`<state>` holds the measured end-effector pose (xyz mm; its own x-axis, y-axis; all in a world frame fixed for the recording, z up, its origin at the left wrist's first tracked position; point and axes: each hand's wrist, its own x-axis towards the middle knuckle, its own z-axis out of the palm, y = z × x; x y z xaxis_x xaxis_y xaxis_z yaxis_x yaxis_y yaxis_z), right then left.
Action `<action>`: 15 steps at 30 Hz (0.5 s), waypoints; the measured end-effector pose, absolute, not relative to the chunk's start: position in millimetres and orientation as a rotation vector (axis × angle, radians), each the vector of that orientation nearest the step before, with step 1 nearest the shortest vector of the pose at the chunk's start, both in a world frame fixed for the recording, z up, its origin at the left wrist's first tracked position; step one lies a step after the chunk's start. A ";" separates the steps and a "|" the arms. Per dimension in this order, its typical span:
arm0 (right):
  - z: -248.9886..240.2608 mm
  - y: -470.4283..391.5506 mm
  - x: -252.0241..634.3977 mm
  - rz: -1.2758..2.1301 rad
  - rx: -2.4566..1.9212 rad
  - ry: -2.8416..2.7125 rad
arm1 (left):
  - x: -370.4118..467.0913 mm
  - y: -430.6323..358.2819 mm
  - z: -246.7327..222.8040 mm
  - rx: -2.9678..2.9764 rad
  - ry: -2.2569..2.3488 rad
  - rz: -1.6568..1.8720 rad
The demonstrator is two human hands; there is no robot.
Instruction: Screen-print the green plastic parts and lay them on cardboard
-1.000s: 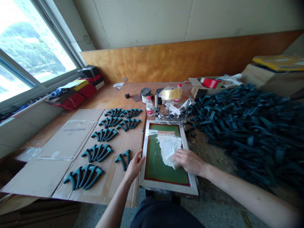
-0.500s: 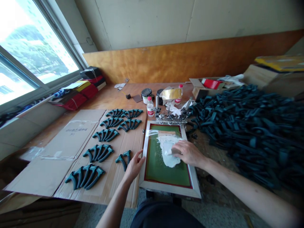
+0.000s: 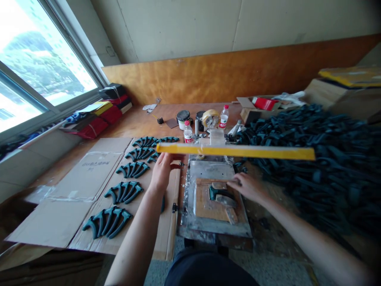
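My left hand (image 3: 162, 169) grips the left end of the raised screen-printing frame (image 3: 238, 151), which shows edge-on as a long yellow-edged bar. Under it lies a metal base plate (image 3: 195, 169) with a brown board (image 3: 202, 206) on top. One dark green curved handle-like part (image 3: 224, 198) rests on that board among small blocks. My right hand (image 3: 248, 187) is at the board's upper right corner, just beside the part. Its fingers look bent and slightly apart, somewhat blurred, with nothing clearly held.
Rows of similar green parts (image 3: 123, 190) lie on flattened cardboard (image 3: 74, 214) at left. A big heap of them (image 3: 297, 159) covers the right side. Behind the frame stand bottles (image 3: 188, 133), tubs (image 3: 183, 119) and a tape roll (image 3: 210, 118). A window is at far left.
The frame has swung up off the base, uncovering the board and the part. My left hand has risen with it. My right hand has left the white ink on the screen and come beside the part.
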<state>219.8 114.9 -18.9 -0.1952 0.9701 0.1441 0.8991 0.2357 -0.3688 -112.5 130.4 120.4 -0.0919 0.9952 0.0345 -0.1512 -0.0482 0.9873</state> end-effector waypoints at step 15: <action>-11.7 53.0 121.9 0.306 -1.209 -2.496 | -57.8 15.4 -15.3 0.323 1.299 0.878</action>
